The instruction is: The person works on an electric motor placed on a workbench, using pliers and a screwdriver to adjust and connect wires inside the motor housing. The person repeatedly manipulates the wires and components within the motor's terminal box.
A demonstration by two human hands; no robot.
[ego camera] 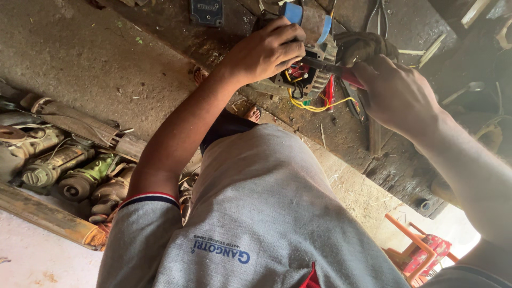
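Old motors [69,170] lie on the floor. The left hand [266,50] presses its grip closed over an electric motor [306,74] on the bench [373,144]; the right hand [397,96] pinches a red-handled screwdriver [341,72] in its wiring.

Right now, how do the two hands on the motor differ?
The left hand lies palm-down on the grey metal motor, fingers curled over its top. The right hand stays off the motor, gripping a red-handled screwdriver whose tip reaches the yellow wires. Both are bare.
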